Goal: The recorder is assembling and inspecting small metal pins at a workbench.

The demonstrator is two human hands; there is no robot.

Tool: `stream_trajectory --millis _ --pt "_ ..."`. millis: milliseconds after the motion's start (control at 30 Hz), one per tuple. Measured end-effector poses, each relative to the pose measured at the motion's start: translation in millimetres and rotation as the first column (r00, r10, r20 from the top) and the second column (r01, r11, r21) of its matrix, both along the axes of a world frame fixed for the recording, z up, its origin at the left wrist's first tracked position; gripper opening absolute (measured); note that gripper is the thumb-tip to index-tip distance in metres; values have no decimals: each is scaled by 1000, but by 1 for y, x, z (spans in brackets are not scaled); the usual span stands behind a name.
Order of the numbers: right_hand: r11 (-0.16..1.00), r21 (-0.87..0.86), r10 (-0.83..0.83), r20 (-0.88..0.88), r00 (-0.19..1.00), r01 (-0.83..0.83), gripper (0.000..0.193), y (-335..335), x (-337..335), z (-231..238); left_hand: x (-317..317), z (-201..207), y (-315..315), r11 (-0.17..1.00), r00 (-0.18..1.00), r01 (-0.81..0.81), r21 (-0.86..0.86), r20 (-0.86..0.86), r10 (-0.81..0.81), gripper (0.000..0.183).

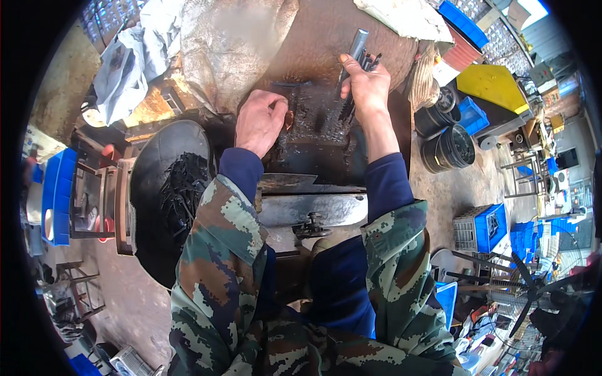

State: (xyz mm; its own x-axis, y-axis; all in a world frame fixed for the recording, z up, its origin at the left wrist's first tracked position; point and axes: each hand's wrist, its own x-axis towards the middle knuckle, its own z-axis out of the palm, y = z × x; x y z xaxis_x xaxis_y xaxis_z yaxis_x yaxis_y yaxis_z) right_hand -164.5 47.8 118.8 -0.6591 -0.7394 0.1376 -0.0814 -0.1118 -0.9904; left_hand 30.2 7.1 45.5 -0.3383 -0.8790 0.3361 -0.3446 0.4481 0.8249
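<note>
My right hand [371, 88] is closed round a grey metal bar [359, 45] and several thin dark metal pieces [371, 61], their ends sticking up past the thumb. It hovers at the right of a dark, oily, wet metal work surface [313, 160]. Over the left part of that surface is my left hand [260, 120], its fingers curled in. Whatever it may pinch is hidden; a small copper-brown spot shows beside the fingertips. A thin dark strip [291, 84] lies just beyond the left hand.
Left of my arm stands a black tub [150, 156] with a heap of dark metal pieces [185, 194]. A handwheel [311, 227] sits below the bench edge. Black buckets [448, 149], a blue-and-white crate [480, 229] and a fan [530, 288] stand to the right. Sacking [235, 44] covers the far side.
</note>
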Motion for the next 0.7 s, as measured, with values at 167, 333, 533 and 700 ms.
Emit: stream_trajectory --millis 167,333,533,700 --pt "1000 -2 -9 -12 1000 9 15 -1 0 -1 0 4 2 1000 1000 11 12 -20 -10 19" --pt "1000 1 -1 -14 1000 1 15 -2 1 -4 13 11 -11 999 955 41 -26 -295 -47 16" --pt "1000 9 -2 -26 1000 2 15 -4 1 -4 77 44 -16 995 976 5 96 -217 16 19" --pt "1000 -2 -22 -42 999 22 17 0 -13 -10 150 0 -18 999 981 -39 27 190 33 24"
